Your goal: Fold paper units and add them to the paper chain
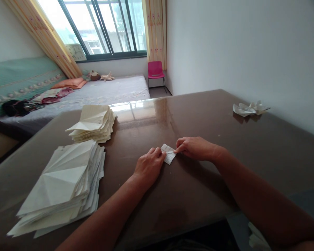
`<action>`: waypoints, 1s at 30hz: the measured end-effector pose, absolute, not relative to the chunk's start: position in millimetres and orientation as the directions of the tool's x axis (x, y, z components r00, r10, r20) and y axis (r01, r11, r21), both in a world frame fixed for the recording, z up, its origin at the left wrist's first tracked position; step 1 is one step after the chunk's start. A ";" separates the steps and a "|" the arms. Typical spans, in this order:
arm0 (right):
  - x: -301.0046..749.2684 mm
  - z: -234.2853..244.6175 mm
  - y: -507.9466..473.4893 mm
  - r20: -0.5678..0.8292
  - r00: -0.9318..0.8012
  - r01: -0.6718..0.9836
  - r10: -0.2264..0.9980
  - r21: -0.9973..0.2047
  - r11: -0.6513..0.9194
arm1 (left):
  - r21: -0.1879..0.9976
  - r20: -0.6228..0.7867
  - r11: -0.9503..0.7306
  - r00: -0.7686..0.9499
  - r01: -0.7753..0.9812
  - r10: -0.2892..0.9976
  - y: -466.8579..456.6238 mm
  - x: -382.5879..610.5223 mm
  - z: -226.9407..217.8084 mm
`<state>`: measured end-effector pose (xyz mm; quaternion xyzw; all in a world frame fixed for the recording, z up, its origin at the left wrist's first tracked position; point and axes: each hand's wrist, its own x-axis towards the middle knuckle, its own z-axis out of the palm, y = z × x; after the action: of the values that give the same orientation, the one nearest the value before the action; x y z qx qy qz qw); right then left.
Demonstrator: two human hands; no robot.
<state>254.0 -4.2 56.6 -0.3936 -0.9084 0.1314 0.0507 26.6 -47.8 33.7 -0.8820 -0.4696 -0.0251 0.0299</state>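
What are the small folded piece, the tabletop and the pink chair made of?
Folded piece: matte paper, judging by its fold and faint lines. Tabletop: glossy brown, mirroring the window; lacquered wood or glass, hard to tell. Pink chair: probably plastic, evenly coloured and smooth.

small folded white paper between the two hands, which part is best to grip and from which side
Probably the near corner of the small folded white paper, pinched from the wearer's side: that corner is uncovered and points that way, while the left hand and right hand touch its sides on the glossy brown table.
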 end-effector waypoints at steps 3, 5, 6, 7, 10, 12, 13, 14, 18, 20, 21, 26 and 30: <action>247.7 52.0 -3.3 0.021 -0.656 0.724 0.755 -0.264 0.637 | -0.020 0.081 -0.545 0.544 0.838 0.835 -46.0 27.8 33.6; 241.3 45.1 0.1 0.069 -0.596 0.759 0.800 -0.278 0.589 | -0.017 0.081 -0.541 0.541 0.841 0.837 -46.5 28.3 33.3; 238.0 40.9 2.4 0.095 -0.555 0.776 0.826 -0.299 0.556 | -0.016 0.082 -0.544 0.543 0.839 0.836 -47.4 28.3 33.2; 235.1 36.4 4.8 0.116 -0.517 0.786 0.848 -0.329 0.524 | -0.013 0.084 -0.548 0.547 0.836 0.833 -48.6 28.2 33.2; 228.6 24.3 11.3 0.122 -0.480 0.777 0.869 -0.401 0.486 | -0.003 0.097 -0.563 0.561 0.827 0.822 -52.6 27.8 33.9; 226.3 19.2 14.0 0.111 -0.473 0.770 0.874 -0.430 0.471 | -0.002 0.105 -0.569 0.566 0.823 0.818 -54.8 27.6 34.8; 225.6 17.7 14.7 0.102 -0.469 0.766 0.877 -0.447 0.462 | -0.002 0.109 -0.570 0.567 0.822 0.817 -55.5 27.6 35.2; 225.0 16.8 15.1 0.093 -0.465 0.761 0.880 -0.466 0.451 | -0.001 0.111 -0.570 0.567 0.821 0.816 -56.0 27.6 35.6; 223.7 17.0 14.0 0.079 -0.469 0.730 0.880 -0.527 0.436 | 0.016 0.125 -0.562 0.556 0.827 0.822 -55.9 26.5 35.6; 223.2 17.5 12.5 0.082 -0.474 0.730 0.877 -0.521 0.443 | 0.054 0.147 -0.535 0.523 0.843 0.840 -54.3 25.3 34.9; 222.9 17.6 11.6 0.082 -0.466 0.737 0.881 -0.514 0.438 | 0.081 0.158 -0.511 0.495 0.856 0.855 -52.9 24.6 34.3; 221.8 18.2 7.9 0.110 -0.369 0.802 0.923 -0.464 0.376 | 0.160 0.169 -0.448 0.422 0.880 0.891 -41.7 26.2 29.2; 223.1 20.5 8.8 0.061 -0.412 0.799 0.909 -0.455 0.393 | 0.179 0.177 -0.404 0.375 0.897 0.910 -32.3 34.4 23.5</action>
<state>223.1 8.8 20.5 -0.5203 -0.8207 0.1807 0.1519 34.4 -32.3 23.5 -0.8286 -0.5453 -0.1239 -0.0262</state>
